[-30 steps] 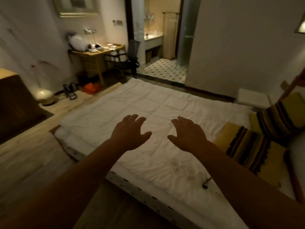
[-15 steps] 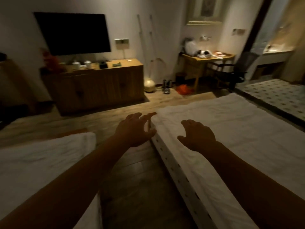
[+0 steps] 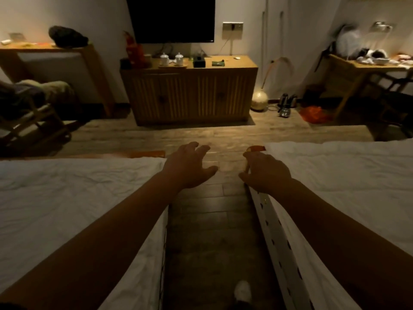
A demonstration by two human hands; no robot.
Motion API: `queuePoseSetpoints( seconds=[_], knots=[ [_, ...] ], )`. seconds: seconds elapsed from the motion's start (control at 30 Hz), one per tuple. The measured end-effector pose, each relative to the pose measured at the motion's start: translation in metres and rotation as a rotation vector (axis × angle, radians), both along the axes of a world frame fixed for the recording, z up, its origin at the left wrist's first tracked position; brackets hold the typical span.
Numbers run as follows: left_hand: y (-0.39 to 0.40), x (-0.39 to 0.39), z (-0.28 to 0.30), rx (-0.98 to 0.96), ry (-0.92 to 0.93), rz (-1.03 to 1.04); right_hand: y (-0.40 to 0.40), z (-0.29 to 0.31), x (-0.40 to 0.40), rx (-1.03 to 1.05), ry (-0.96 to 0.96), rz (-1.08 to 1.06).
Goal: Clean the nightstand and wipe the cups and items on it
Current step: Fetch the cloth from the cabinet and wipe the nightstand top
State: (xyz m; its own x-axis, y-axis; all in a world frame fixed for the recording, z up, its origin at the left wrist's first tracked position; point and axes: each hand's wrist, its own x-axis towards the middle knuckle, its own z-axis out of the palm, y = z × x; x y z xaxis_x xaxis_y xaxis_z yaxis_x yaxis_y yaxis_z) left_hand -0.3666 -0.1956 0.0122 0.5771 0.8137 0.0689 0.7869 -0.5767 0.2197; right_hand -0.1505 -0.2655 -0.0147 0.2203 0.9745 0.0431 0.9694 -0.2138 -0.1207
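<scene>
While both arms stretch forward over the aisle between the 2 beds, the left hand (image 3: 190, 165) and the right hand (image 3: 266, 173) hold nothing, their fingers spread and loosely bent. No nightstand shows in this view, so I cannot tell which hand is nearer to it. 2 lidded cups (image 3: 172, 59) stand far ahead on the cabinet worktop (image 3: 241, 62) under the television (image 3: 172, 19), well apart from both hands.

Television (image 3: 173, 17) top cropped; desk clutter (image 3: 366, 55) blurred
</scene>
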Motion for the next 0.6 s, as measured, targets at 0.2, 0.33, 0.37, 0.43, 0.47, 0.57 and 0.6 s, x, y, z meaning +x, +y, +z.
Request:
queuePoseSetpoints(
  seconds=[0.2,0.33,0.37,0.43,0.47,0.57,0.6],
  knots=[
    [0.074,0.052,-0.002,-0.031,-0.024,0.044,0.094,-0.017,0.070,-0.042,-0.022,0.060],
    [0.120,0.087,0.003,-0.033,-0.025,0.090,0.152,-0.011,0.108,-0.055,0.020,0.089],
    [0.135,0.097,0.004,-0.033,-0.031,0.102,0.172,-0.010,0.117,-0.060,0.018,0.098],
    [0.158,0.108,0.004,-0.039,-0.037,0.111,0.199,-0.008,0.128,-0.068,0.014,0.111],
    [0.176,0.115,0.003,-0.045,-0.037,0.116,0.218,-0.007,0.135,-0.070,0.017,0.119],
    [0.219,0.125,-0.002,-0.060,-0.023,0.124,0.265,-0.010,0.145,-0.066,0.018,0.129],
    [0.237,0.129,-0.005,-0.067,-0.023,0.129,0.284,-0.012,0.148,-0.067,0.019,0.132]
  ],
)
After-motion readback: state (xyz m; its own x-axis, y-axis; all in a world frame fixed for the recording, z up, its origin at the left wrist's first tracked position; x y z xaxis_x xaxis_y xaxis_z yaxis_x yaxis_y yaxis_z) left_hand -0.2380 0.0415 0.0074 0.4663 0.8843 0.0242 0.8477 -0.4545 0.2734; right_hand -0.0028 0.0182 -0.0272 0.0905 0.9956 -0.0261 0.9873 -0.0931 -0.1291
